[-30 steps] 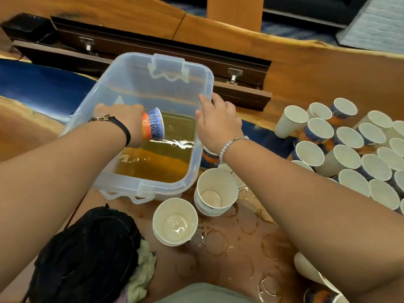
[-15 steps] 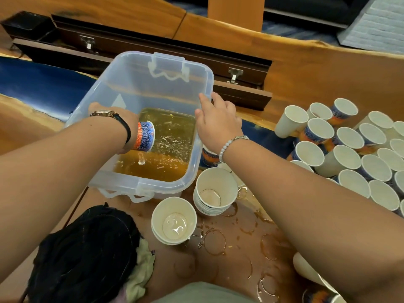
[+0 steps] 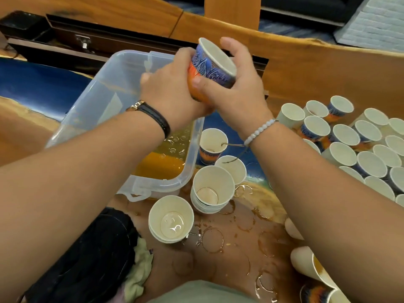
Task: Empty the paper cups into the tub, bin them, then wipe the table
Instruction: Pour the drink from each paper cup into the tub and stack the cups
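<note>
The bench [image 3: 231, 256] was brown wood with a glossy blue band [image 3: 32, 84] running across it, and its near part was wet with pale ring marks and small puddles. Behind it rose a raised wooden ledge [image 3: 328, 68], with a dark hinged panel at the far left. A clear plastic tub [image 3: 105, 101] sat on the bench at the left, holding amber liquid with bubbles on top.

Above the tub's right side, both hands gripped one patterned paper cup [image 3: 213, 62], tilted with its mouth up and to the right. The left hand [image 3: 172, 84] curled round its orange base, and the right hand [image 3: 240, 92] wrapped its upper side, thumb pressed on the wall.

Just beside the tub's near corner stood two nested stacks of cups [image 3: 212, 189], and a crowd of upright cups [image 3: 349, 149] filled the right of the bench. A dark cloth [image 3: 87, 259] lay bunched at the near left edge, with a pale yellow rag [image 3: 140, 270] touching it.
</note>
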Tool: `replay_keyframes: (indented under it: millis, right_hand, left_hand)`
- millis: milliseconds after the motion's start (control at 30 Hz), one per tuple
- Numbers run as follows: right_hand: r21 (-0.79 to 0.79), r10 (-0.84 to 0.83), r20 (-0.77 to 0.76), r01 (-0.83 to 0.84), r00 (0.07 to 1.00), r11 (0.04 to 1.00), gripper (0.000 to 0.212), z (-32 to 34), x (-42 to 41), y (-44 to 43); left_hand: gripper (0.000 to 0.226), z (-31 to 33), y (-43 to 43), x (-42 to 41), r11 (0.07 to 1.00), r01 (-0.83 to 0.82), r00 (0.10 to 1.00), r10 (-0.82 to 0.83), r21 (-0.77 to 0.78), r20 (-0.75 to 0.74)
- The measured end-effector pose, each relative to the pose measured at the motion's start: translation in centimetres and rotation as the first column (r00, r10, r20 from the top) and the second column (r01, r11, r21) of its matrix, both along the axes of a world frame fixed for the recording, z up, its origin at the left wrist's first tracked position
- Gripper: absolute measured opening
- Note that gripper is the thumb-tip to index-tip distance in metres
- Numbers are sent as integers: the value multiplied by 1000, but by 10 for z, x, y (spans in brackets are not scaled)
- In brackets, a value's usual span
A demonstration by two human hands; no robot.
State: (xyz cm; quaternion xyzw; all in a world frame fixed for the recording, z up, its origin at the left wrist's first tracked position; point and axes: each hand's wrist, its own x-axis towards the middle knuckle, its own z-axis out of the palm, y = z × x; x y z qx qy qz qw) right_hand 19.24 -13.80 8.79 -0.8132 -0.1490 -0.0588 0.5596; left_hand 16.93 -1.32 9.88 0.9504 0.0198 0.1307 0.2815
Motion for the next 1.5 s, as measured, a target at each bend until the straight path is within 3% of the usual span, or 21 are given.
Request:
replay_keyframes:
  millis: [167, 300, 467, 733, 867, 967, 1033, 1100, 1200, 1367, 1500]
  right_hand:
    - [-3, -181, 86, 182, 980, 983, 75, -6, 9, -36]
    - [-144, -299, 22, 299, 954, 943, 83, -33, 14, -59]
    - [-337, -220, -52, 190, 974, 922, 86, -64, 3, -55]
    - [-579, -94, -105, 16, 990, 815, 93, -96, 1, -36]
    - [-710, -54, -191, -100, 980, 698, 104, -103, 0, -37]
    - [-784, -85, -139, -57, 987, 618, 96, -91, 5, -56]
    - [-840, -189, -32, 76, 981, 538, 77, -80, 13, -80]
    - [-911, -344, 24, 162, 939, 380, 64, -71, 24, -112]
    - [-956, -547, -12, 150, 837, 251, 67, -74, 35, -157]
    - [-928, -686, -152, 137, 711, 348, 81, -94, 38, -189]
    - [-903, -686, -222, 119, 693, 412, 89, -103, 38, -195]
  left_hand:
    - [85, -14, -14, 4, 981, 191, 981, -190, 43, -37]
    - [70, -32, -24, 11, 983, 143, 975, -120, 115, -186]
    - [60, -55, -31, 11, 969, 136, 941, -60, 208, -334]
    - [57, -61, -28, 8, 954, 110, 952, -21, 278, -304]
    - [61, -64, -28, 9, 949, 119, 953, -26, 292, -302]
    - [63, -65, -29, 9, 935, 136, 949, -28, 329, -314]
    - [65, -65, -30, 9, 924, 140, 951, -25, 357, -308]
    - [65, -65, -30, 9, 914, 143, 954, -24, 380, -300]
    - [65, -66, -31, 9, 903, 144, 957, -23, 405, -289]
    - [65, -67, -31, 10, 898, 140, 957, -15, 418, -289]
    - [64, -68, -30, 11, 896, 141, 954, -10, 420, -298]
